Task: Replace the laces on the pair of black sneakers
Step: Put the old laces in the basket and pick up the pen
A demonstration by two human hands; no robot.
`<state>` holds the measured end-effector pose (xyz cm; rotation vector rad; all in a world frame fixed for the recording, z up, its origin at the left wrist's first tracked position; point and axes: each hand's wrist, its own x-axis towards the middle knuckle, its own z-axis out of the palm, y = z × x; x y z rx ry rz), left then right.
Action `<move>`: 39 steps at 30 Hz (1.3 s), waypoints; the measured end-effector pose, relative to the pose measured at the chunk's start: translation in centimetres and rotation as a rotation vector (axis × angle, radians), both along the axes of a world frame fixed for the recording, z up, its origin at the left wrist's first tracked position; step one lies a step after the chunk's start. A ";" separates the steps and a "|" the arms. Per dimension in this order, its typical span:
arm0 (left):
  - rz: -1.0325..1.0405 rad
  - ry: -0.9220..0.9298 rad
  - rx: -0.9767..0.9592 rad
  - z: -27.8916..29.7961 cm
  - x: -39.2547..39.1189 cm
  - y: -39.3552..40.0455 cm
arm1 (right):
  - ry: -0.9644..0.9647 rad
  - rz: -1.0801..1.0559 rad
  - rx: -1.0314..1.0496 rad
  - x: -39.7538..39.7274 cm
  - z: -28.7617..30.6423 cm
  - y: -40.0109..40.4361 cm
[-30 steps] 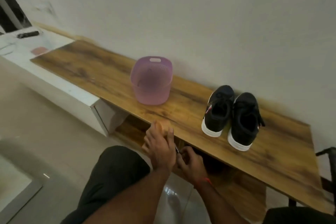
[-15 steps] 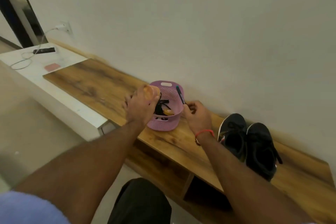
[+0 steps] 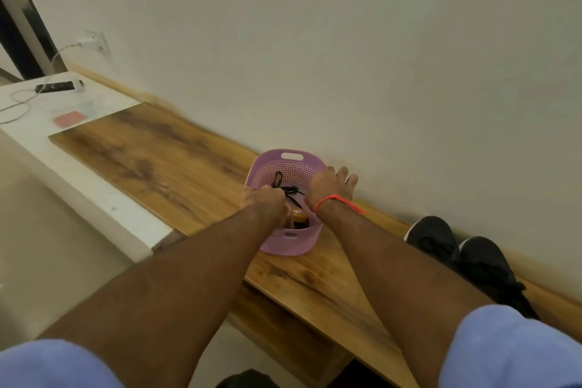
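A pink perforated basket stands on the wooden bench by the wall. Inside it lie a tangle of black laces and a small orange object. My left hand reaches into the basket from the left with its fingers curled down at the laces; what it grips is hidden. My right hand rests over the basket's right rim with its fingers spread, a red thread on the wrist. The two black sneakers stand side by side to the right, partly behind my right forearm.
The wooden bench runs along the white wall, with an open shelf below it. At far left a white counter carries a phone on a charging cable and a pink card. A wall socket sits above it.
Both hands have moved from below the bench up to the basket. The orange object has left my left hand's fingertips and now lies inside the basket; the dark stick in my right hand is no longer visible.
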<state>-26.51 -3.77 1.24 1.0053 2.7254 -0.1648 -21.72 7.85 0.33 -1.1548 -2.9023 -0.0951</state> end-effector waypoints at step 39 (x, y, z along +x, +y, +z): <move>-0.099 -0.483 0.830 -5.2 -2.3 -2.9 | 0.422 -0.076 -0.453 11.3 -4.0 -5.7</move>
